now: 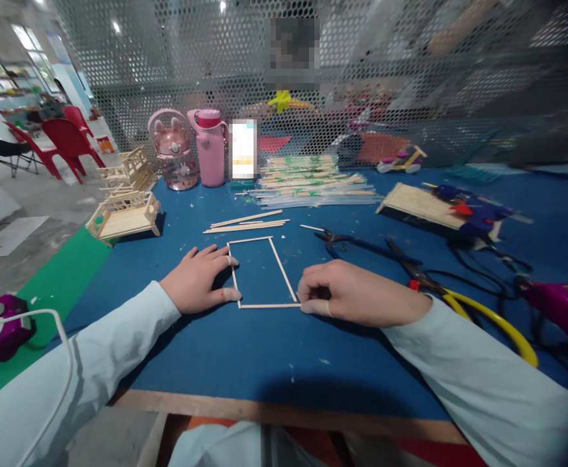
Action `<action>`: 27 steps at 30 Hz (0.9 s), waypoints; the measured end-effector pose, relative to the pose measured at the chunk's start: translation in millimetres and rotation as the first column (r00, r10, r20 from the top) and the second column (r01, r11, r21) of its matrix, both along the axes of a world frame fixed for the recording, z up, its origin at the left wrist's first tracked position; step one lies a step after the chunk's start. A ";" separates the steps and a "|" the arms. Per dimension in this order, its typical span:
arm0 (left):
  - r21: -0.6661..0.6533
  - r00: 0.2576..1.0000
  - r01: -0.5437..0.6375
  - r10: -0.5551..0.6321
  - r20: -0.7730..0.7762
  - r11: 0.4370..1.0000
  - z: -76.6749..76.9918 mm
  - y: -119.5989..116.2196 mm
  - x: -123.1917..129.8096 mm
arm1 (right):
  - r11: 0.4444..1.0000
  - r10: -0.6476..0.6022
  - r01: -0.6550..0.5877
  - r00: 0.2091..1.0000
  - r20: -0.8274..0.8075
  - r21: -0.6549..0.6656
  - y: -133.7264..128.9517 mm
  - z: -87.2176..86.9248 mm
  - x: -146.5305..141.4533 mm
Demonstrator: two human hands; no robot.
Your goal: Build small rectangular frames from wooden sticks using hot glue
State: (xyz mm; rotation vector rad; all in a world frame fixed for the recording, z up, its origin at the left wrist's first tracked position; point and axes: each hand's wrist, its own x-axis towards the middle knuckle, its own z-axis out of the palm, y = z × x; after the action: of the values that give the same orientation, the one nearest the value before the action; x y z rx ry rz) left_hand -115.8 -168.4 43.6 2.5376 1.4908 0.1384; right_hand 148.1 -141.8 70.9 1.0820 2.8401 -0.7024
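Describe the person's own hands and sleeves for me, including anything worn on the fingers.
Both the left hand and right hand are without gloves. Pale, thin wraps show on the left thumb and index finger, and on the right thumb. The long sleeves are plain light blue, creased, and reach about the wrists. A white cable crosses the left one.

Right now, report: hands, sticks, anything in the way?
Left hand spread, touching stick frame; right hand curled at its near right corner. Four sides laid flat on table. Pliers just beyond right hand.
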 end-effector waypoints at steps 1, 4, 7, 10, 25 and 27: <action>0.000 1.000 0.002 -0.002 0.007 1.000 -0.6 0.6 -0.9 | 1.000 -0.008 0.008 1.000 -0.009 0.001 1.3 0.6 2.4; 0.016 0.999 0.017 -0.017 0.044 1.000 -2.4 2.3 -3.3 | 0.998 -0.053 0.055 0.997 -0.064 0.031 6.0 1.9 9.6; 0.122 0.991 0.027 -0.042 0.125 0.992 -0.9 0.5 -1.5 | 0.996 -0.023 0.034 0.990 -0.139 0.077 8.9 -0.6 10.1; 0.205 0.983 0.031 -0.067 0.171 0.978 4.3 -8.2 7.4 | 0.993 0.061 -0.044 0.985 -0.161 0.108 8.6 -7.5 2.8; 0.043 0.989 0.004 -0.010 0.146 0.999 -3.5 -29.7 35.7 | 0.986 0.098 -0.075 0.984 -0.152 0.150 8.3 -14.7 -5.8; 0.034 0.988 -0.011 0.006 0.154 0.999 -3.4 -30.4 36.6 | 0.986 0.095 -0.072 0.983 -0.156 0.147 8.3 -14.8 -5.8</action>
State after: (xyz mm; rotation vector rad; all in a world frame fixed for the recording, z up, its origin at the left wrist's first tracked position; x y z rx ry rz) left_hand -79.2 -198.8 40.2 2.4839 1.4531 0.3558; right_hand 142.3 -133.5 56.1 0.9545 3.0958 -0.6189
